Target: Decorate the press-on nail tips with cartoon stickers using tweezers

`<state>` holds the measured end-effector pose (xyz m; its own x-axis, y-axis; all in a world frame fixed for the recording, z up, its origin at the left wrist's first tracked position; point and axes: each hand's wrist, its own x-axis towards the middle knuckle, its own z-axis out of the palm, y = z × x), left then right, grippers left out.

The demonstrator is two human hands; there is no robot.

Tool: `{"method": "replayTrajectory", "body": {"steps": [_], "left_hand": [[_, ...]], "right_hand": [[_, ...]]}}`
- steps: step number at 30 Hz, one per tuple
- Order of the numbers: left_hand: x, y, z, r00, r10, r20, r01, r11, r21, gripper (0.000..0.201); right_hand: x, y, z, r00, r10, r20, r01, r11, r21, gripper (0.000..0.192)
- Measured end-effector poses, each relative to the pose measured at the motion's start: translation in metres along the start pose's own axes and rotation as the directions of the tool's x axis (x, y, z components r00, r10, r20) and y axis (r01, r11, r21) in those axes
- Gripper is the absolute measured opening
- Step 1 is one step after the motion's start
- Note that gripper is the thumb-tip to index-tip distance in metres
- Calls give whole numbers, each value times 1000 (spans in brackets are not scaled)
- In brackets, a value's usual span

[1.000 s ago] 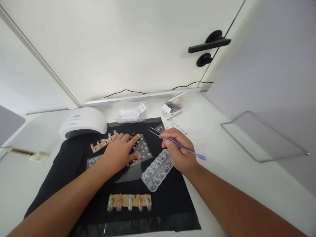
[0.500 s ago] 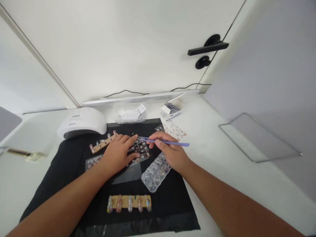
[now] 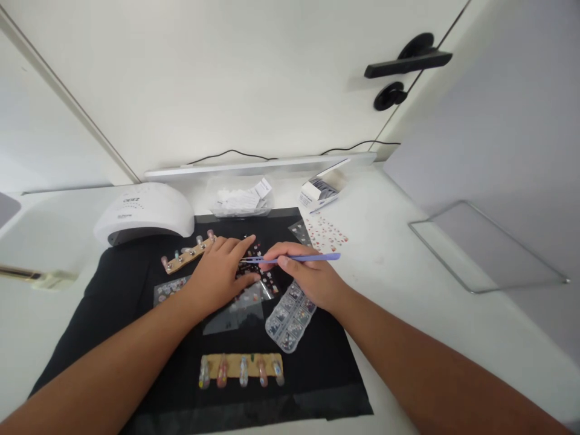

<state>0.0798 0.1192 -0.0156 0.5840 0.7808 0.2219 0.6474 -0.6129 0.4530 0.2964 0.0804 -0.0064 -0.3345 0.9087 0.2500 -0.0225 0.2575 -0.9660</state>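
Note:
In the head view my right hand is closed on a pair of purple tweezers, held nearly level. The tweezer tips lie beside the fingers of my left hand, over a clear sticker sheet with small patterns. My left hand rests flat on the sheet, thumb and fingers apart, hiding part of it. Whether the tips grip a sticker is too small to tell. Below my right hand lies a clear compartment case of small gems. Another sticker sheet shows beside my left wrist.
A black mat covers the table. Decorated false nails stand on a front strip and a rear strip. Behind are a white nail lamp, a tub of white packets and an open box. A white sticker sheet lies right.
The tweezer tips have moved left and down toward the gap between my left thumb and fingers, while the handle end has risen. The whole view has shifted slightly.

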Motion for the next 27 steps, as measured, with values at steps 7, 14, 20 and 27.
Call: {"method": "replayTrajectory", "body": {"steps": [7,14,20,27], "left_hand": [[-3,-2,-6,996,-75,49,89,888,-451,36],[-17,22,-40,989,-107,98,145,710,-689,59],[-49,39,-67,986,-159,53,153,724,-673,27],[-57,43,-68,995,-98,-4,72,758,-648,21]], "right_hand": [[-1,2,-1,980,-184,-74,188,981,43,29],[-20,-26,8,933,-359,-40,361,930,71,23],[-36,-47,22,881,-465,83,463,885,50,28],[-39,-50,31,853,-509,115,512,859,5,34]]}}
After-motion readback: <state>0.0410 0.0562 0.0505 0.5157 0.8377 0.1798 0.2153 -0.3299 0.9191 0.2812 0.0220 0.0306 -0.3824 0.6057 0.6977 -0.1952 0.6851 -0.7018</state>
